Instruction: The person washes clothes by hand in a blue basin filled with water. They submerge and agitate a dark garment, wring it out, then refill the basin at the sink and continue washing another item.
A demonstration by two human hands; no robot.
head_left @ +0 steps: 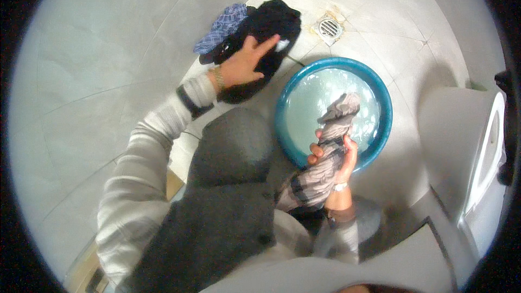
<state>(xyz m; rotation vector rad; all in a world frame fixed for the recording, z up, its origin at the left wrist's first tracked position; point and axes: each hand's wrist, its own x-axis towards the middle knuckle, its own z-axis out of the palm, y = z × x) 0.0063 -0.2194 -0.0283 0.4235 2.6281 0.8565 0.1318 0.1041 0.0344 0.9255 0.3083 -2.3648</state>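
My left hand (242, 66) is over a heap of black clothes (279, 19) on the floor, its fingers spread and nothing in them. Whether its fingertips touch the cloth I cannot tell. Beside the black heap lies a blue checked cloth (223, 26). My right hand (347, 158) is wrapped round a twisted, wet-looking beige and dark checked garment (325, 165). One end of that garment hangs over a blue basin (386, 100) of cloudy water with some foam. Its other end runs back toward my lap.
A round metal floor drain (329, 29) lies beyond the basin in the tiled floor. At the right stands a white toilet-like fixture (456, 135). My bent knee (236, 141) is just left of the basin, and a tiled wall (97, 76) rises at the left.
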